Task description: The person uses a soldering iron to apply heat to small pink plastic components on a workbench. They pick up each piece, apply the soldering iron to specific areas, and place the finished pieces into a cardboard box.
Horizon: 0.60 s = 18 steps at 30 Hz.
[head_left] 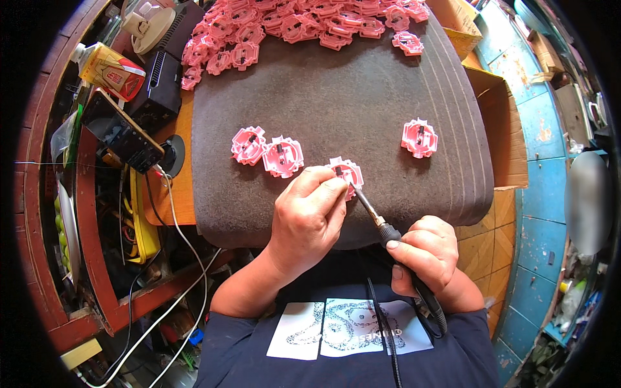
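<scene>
- The left hand [307, 216] rests at the near edge of the dark grey mat [362, 97], its fingertips pinched together on a pink plastic part [347, 172], pressing it down onto the mat.
- The right hand [424, 252] is closed around the black handle of a soldering iron [381, 223], held like a pen; the metal tip reaches up and left to the small dark piece in the middle of that part, just under the left fingertips.
- Two more pink parts [266, 150] lie side by side just left of the held one, touching each other, each with a dark piece in its centre.
- One single pink part [419, 138] lies apart, toward the right edge of the mat.
- A large heap of pink parts [291, 26] covers the far edge of the mat, spilling toward its far left corner.
- Judged from this, the work looks to be early: one part is under the iron, three lie separately near it, and the heap by far outnumbers them. Whether those three are finished cannot be told.
- Left of the mat the wooden tabletop [181, 187] carries a black box-shaped unit [158, 84], a phone [123, 132] and cables.
</scene>
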{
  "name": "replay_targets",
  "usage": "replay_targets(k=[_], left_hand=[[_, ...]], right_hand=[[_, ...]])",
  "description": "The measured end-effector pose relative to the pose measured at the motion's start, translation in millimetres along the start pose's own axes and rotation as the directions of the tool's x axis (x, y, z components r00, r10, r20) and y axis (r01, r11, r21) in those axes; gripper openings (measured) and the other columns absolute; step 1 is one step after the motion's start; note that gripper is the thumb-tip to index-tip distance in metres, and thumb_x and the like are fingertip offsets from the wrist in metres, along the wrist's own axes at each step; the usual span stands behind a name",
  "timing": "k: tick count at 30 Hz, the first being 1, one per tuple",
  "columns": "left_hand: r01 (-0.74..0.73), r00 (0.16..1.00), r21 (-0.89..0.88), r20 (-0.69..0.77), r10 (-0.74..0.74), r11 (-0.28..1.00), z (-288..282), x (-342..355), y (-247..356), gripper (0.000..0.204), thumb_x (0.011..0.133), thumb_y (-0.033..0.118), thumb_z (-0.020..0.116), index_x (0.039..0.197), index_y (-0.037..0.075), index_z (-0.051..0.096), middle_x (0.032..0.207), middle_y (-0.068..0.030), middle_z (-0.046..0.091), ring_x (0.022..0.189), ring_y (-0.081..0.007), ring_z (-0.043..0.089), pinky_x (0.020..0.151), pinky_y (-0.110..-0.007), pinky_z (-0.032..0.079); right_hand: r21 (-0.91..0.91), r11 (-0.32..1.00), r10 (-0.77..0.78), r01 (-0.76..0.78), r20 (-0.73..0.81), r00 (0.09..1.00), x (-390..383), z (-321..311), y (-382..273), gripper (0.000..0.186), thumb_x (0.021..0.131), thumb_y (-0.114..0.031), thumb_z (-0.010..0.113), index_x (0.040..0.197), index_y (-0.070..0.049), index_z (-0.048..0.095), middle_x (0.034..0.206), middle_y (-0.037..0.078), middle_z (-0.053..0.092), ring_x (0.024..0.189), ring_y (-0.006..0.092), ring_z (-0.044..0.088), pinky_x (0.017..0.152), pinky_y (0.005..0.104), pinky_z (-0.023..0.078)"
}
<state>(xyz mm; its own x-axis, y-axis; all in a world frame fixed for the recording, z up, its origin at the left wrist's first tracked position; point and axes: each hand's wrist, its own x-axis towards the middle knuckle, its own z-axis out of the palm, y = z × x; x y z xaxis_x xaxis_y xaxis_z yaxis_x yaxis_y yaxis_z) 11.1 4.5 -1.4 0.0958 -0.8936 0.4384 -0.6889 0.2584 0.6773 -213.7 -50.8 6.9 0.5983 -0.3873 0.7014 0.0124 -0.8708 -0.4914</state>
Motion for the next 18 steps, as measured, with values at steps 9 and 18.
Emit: replay_targets(k=[9,18], left_hand=[[0.005,1.000,0.001,0.004,-0.005,1.000,-0.1,-0.2,-0.2,0.019,0.086,-0.007,0.077,0.103,-0.002,0.074,0.104,-0.0153,0.070,0.088,-0.0293,0.073,0.078,-0.036,0.059],[-0.003,1.000,0.003,0.000,0.003,1.000,0.4,0.2,-0.6,0.020,0.084,-0.007,0.078,0.103,-0.001,0.074,0.104,-0.0153,0.070,0.088,-0.0296,0.074,0.078,-0.036,0.059]], right_hand=[[0.013,1.000,-0.005,0.005,0.010,1.000,-0.1,0.9,0.3,0.025,0.075,-0.009,0.073,0.097,0.003,0.072,0.067,0.006,0.057,0.051,0.0195,0.051,0.048,0.0352,0.038],[0.012,1.000,-0.013,0.013,0.003,1.000,1.0,4.2,1.4,0.025,0.074,-0.008,0.073,0.096,0.003,0.072,0.065,0.005,0.055,0.050,0.0191,0.051,0.047,0.0348,0.037]])
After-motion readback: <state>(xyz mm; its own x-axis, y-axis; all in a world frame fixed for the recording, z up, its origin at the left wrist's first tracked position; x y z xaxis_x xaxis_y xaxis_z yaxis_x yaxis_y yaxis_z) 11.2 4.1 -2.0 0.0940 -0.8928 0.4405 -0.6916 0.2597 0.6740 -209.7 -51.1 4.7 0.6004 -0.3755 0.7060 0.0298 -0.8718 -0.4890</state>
